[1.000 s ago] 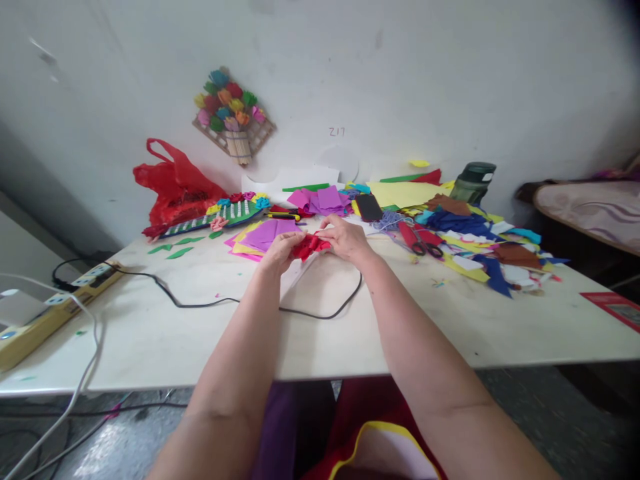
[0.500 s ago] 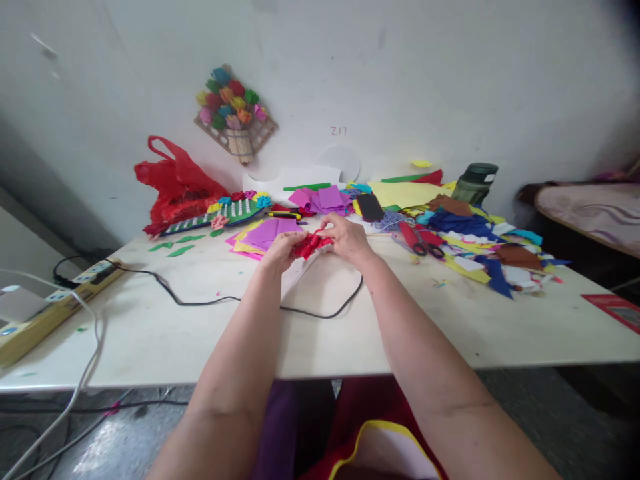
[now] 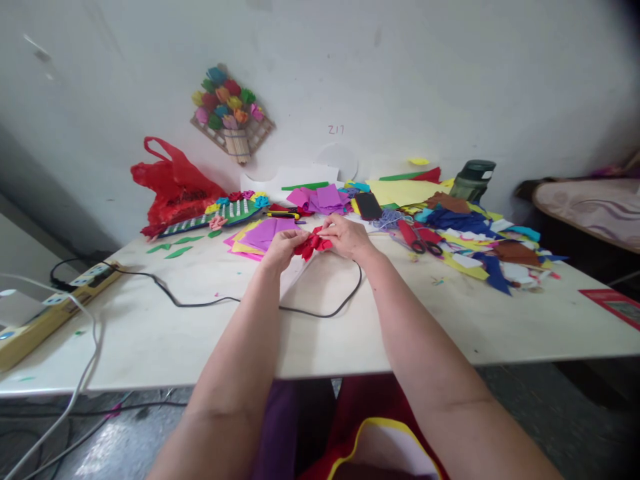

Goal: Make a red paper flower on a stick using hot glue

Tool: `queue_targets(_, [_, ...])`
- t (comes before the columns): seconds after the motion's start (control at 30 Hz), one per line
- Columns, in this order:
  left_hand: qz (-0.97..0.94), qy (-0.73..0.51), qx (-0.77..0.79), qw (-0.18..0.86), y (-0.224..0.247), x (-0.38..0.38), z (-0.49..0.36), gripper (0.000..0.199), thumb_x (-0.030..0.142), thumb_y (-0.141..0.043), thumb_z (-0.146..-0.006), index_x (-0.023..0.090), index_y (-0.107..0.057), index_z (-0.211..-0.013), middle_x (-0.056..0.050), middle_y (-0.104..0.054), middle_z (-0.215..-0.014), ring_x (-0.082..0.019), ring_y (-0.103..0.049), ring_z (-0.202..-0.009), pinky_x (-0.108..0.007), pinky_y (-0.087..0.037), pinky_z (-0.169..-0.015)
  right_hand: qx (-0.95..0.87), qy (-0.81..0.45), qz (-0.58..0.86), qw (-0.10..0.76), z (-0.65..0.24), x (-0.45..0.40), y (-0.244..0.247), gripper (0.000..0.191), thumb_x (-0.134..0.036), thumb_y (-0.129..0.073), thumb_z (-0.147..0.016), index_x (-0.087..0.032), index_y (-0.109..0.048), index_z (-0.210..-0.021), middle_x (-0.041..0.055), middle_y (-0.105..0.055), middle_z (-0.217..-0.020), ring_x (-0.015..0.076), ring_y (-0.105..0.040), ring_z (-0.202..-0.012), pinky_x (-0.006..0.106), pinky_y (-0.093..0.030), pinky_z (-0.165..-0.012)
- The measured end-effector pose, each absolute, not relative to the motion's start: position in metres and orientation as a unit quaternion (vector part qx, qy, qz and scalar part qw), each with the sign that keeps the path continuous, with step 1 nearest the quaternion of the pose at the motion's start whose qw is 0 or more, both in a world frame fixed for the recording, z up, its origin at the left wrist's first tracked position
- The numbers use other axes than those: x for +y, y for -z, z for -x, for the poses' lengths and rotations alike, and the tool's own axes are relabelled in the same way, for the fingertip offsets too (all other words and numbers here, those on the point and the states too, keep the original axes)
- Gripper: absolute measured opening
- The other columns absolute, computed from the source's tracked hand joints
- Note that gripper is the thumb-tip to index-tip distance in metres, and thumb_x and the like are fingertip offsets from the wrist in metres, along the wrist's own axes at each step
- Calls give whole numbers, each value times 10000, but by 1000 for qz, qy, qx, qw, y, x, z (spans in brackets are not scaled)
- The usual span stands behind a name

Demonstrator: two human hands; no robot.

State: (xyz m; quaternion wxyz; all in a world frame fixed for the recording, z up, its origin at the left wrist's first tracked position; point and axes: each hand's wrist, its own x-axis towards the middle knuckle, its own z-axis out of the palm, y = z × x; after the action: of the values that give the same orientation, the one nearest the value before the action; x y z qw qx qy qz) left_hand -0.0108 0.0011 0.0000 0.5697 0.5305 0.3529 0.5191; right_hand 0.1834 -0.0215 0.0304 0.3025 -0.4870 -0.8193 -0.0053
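Between my hands, just above the table, is a red paper flower (image 3: 311, 247) with ruffled petals. My left hand (image 3: 286, 249) pinches its left side. Fingers of my right hand (image 3: 346, 237) are closed on its upper right edge; the fingertips partly cover the petals. Beside my left hand lies a stack of purple, yellow and pink paper sheets (image 3: 263, 235). Behind the hands are folded purple and pink papers (image 3: 320, 199) and a dark phone (image 3: 369, 207).
Red-handled scissors (image 3: 425, 247) lie by a heap of coloured paper scraps (image 3: 480, 233) at right. A green bottle (image 3: 473, 180) stands behind. A black cable (image 3: 320, 315) crosses the table from a power strip (image 3: 65, 307). At left are a red plastic bag (image 3: 175, 183) and green paper leaves (image 3: 179, 253).
The red flower shows more spread-out petals between the hands than before. Both hands keep their hold, with only slight finger movement; the view has shifted a little.
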Motion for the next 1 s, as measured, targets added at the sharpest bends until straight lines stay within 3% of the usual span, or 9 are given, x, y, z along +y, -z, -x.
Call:
queue_targets(0.3, [-584, -519, 346, 520, 0, 2, 8, 254, 335, -869, -645, 130, -724, -682, -17, -607, -532, -78, -453, -457, -237, -320, -470, -831, -13, 480, 282, -192, -20, -30, 220, -287, -600, -906, -316, -763, -1051, 22, -693, -1201, 190, -638, -1002, 279, -455, -760])
queue_targets(0.47, [-577, -508, 340, 542, 1, 1, 9, 256, 327, -850, -658, 125, -736, -766, -28, -646, -597, -92, -508, -493, -237, -377, -508, -830, -7, 476, 291, -190, -19, -30, 187, -275, -603, -896, -303, -781, -946, 7, -693, -1193, 179, -644, -957, 271, -443, -736])
queue_targets(0.63, [-517, -495, 334, 613, -5, -4, 8, 275, 184, -787, -625, 142, -716, -887, -50, -721, -802, -141, -657, -665, -247, -496, -633, -825, -4, 468, 315, -189, -19, -30, 186, -240, -608, -886, -292, -784, -915, 0, -685, -1193, 174, -647, -953, 268, -446, -732])
queue_targets(0.77, [-498, -493, 329, 633, -9, -8, 7, 359, 96, -739, -569, 154, -686, -920, -33, -728, -808, -151, -671, -669, -274, -525, -651, -818, -3, 473, 326, -188, -19, -30, 179, -209, -615, -880, -288, -774, -902, -11, -686, -1182, 167, -640, -949, 261, -446, -739])
queue_targets(1.0, [-506, -519, 317, 612, -6, -6, 8, 339, 118, -739, -592, 151, -702, -927, -33, -725, -792, -141, -662, -661, -262, -514, -636, -813, 6, 473, 339, -187, -18, -29, 184, -233, -613, -891, -310, -771, -946, -6, -687, -1172, 174, -642, -944, 273, -463, -750])
